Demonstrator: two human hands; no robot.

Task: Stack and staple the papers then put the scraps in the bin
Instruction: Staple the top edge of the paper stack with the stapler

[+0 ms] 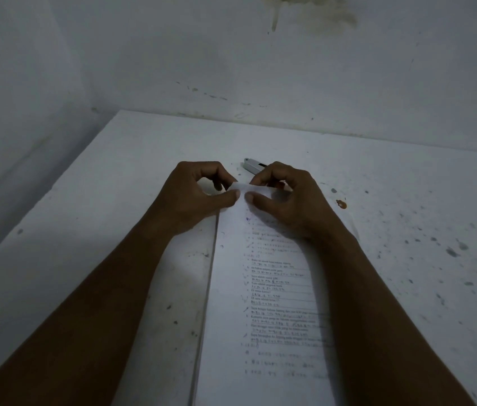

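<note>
Stapler [253, 166] half hidden behind right hand [287, 200], dim print unreadable, both hands, left hand [193, 197] too, pinching the papers' [266, 303] curled top edge.

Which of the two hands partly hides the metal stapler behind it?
The right hand. The stapler disappears behind its knuckles, while the left hand sits clear of it; both pinch the top edge of the papers.

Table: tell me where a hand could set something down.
Free: the table left of the left hand, and the speckled stretch right of the right hand. Crowded: the middle, where papers lie, and the stapler behind the fingers.
</note>
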